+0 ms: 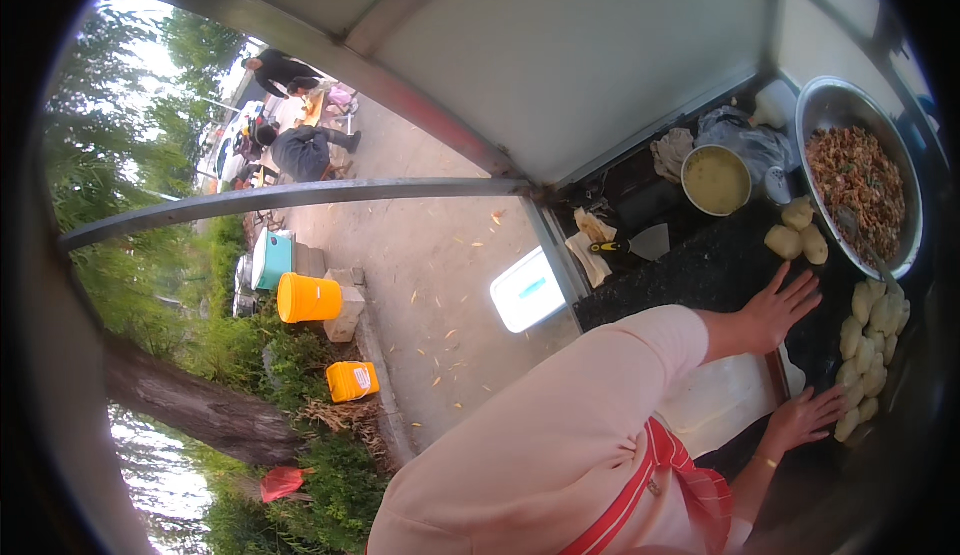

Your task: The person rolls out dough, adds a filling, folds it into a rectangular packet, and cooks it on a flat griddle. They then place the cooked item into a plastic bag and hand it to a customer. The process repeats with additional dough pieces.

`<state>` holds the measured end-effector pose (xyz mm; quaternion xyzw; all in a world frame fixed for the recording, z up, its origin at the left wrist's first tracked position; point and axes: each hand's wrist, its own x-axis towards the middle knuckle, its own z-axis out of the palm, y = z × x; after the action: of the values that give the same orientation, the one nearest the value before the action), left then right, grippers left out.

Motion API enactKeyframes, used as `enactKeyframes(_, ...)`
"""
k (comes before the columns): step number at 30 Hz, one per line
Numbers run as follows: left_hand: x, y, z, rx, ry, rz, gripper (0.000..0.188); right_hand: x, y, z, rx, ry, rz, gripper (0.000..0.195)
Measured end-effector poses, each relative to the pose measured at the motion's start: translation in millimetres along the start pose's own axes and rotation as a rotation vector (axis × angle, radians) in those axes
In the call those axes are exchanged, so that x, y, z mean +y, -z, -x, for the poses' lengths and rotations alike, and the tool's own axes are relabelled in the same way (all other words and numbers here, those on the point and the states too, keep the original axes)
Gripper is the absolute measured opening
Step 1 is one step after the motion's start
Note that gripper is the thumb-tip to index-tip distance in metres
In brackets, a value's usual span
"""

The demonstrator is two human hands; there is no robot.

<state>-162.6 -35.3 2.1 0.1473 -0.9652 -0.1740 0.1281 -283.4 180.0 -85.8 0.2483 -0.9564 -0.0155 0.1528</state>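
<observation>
My left hand (778, 313) is palm down over the black countertop (712, 270), its fingers spread and holding nothing. Just beyond its fingertips sit three round dough pieces (798, 234). My right hand (808, 418) has its fingers apart, the tips at the edge of a cluster of pale, shiny dough pieces (874, 352); whether they press on the dough I cannot tell. Beside the cluster stands a large steel bowl (814, 116) of reddish-brown chopped filling (855, 172), with a metal spoon (874, 258) in it. A whitish panel (724, 397) shows between my forearms.
Near the glass wall are a bowl of yellowish liquid (716, 180), a shaker (777, 183), a crumpled plastic bag (739, 134) and a scraper (649, 243) beside a cloth (590, 256). A metal frame (551, 247) bounds the counter. Outside are yellow buckets (309, 298) and people (301, 151).
</observation>
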Motion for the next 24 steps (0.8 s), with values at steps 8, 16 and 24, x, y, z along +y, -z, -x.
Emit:
enactKeyframes(8, 1, -5, -35, 0.041, 0.000, -0.094, 0.077, -1, 1, -25, 0.167, 0.046, -0.028, 0.061)
enactKeyframes(16, -5, -21, -35, 0.066, -0.041, -0.151, 0.075, -2, -1, -36, 0.150, 0.055, -0.023, 0.059)
enactKeyframes(24, 0, -14, -59, 0.021, -0.028, 0.088, 0.065, 11, -6, -51, -0.111, 0.214, 0.286, 0.053)
